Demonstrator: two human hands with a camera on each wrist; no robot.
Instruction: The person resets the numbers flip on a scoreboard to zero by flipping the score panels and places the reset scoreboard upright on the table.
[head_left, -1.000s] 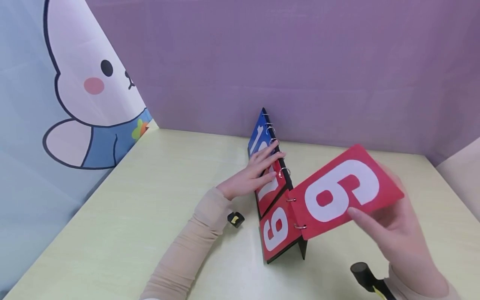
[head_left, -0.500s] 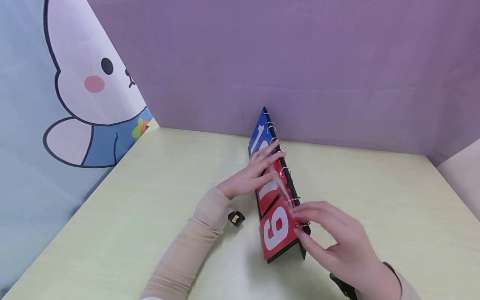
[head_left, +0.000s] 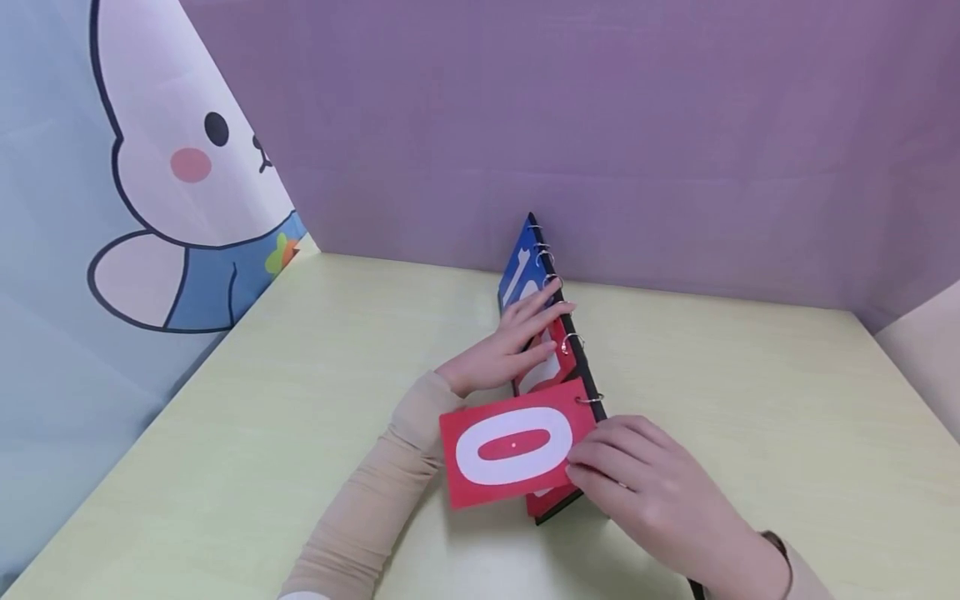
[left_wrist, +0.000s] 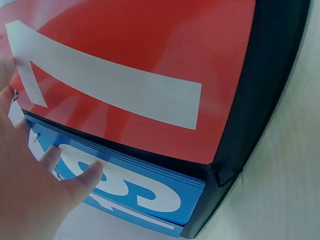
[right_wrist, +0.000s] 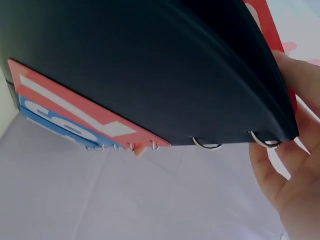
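Observation:
A black flip scoreboard stands tent-like on the table, its number cards hung on metal rings along the top ridge. Fingers of my left hand are spread straight over the ridge in the middle, resting on it. My right hand pinches a red card marked 0 by its ringed edge; the card juts out to the left. In the left wrist view, a red card with a white 1 lies beside blue number cards. From the right wrist view, my right fingers wrap the end of the ridge near the rings.
The board stands on a pale wooden table. Behind it hangs a purple cloth; at the left is a light blue cloth with a cartoon rabbit.
My right hand has come from the right in to the ridge. The red card it carried has swung over to the left side, now showing 0. The left hand stays put.

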